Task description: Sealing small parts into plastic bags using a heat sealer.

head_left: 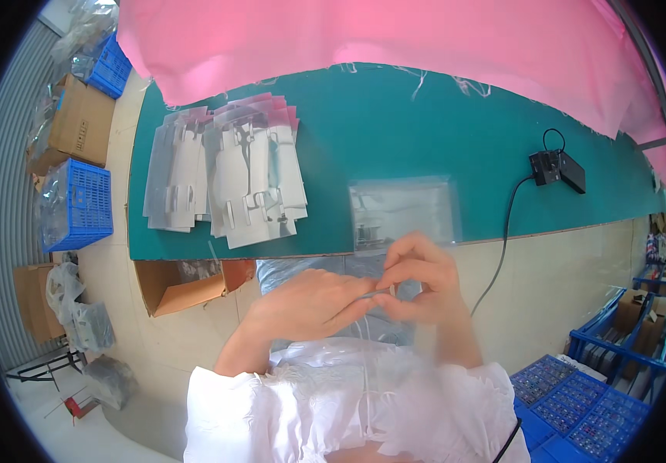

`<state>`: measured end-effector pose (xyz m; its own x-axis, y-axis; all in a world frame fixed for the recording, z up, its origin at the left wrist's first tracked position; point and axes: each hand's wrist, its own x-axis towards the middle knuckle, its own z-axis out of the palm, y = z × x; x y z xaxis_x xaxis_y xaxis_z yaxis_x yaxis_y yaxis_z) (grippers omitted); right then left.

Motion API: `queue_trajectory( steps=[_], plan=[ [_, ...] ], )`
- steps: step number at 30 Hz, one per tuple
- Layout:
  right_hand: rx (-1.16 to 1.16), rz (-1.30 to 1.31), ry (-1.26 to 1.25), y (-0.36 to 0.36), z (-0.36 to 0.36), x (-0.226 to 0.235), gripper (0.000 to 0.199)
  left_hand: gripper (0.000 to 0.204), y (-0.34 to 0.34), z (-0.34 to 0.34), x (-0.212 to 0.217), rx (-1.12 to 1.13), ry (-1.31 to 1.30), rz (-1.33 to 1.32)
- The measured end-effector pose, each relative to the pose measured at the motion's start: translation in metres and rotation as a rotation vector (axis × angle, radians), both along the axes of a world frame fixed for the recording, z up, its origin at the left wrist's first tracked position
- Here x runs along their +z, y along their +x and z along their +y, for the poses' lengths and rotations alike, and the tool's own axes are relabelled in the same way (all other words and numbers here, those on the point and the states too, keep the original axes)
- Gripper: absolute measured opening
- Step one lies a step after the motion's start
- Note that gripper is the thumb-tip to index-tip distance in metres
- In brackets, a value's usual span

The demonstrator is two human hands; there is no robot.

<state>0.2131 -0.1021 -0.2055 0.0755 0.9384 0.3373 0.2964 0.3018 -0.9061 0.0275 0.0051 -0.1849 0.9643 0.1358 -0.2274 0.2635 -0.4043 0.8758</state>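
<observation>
At frame centre, both hands, left hand point(310, 302) and right hand point(419, 279), pinch a clear flat plastic bag point(402, 210) above the green desk point(394, 131) edge; a loose pinch could drop it floorward.

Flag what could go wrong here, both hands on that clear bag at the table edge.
1. The clear bag overhangs the green table edge; if the left hand or right hand loosens, it may drop.
2. The black cable hangs near the right hand and might snag.
3. The stack of white cards sits near the edge and could get knocked off.
</observation>
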Motion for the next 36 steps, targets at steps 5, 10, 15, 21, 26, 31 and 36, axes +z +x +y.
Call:
queue_trajectory(
  steps=[5, 10, 15, 21, 26, 31, 36],
  plan=[
    [-0.032, 0.067, -0.037, 0.002, 0.0, -0.001, 0.019, 0.025, 0.008, -0.003, 0.002, 0.162, 0.007, -0.173],
    [-0.054, 0.024, -0.039, 0.006, 0.003, 0.005, 0.018, 0.024, 0.01, -0.01, -0.008, 0.288, 0.108, -0.279],
    [-0.009, 0.043, -0.075, 0.005, 0.001, 0.001, 0.015, 0.023, 0.007, -0.006, -0.017, 0.174, 0.081, -0.238],
    [-0.051, 0.056, -0.086, 0.01, -0.003, -0.001, 0.017, 0.022, 0.012, -0.007, -0.01, 0.255, -0.011, -0.163],
    [-0.066, 0.013, -0.057, 0.007, 0.0, -0.002, 0.016, 0.028, 0.004, -0.012, -0.036, 0.253, 0.005, -0.217],
    [-0.086, 0.087, -0.098, 0.009, -0.003, -0.004, 0.018, 0.023, 0.01, -0.012, -0.03, 0.261, 0.0, -0.21],
    [-0.116, 0.052, -0.072, 0.013, -0.003, -0.007, 0.019, 0.025, 0.01, -0.015, -0.031, 0.348, -0.129, -0.073]
  ],
)
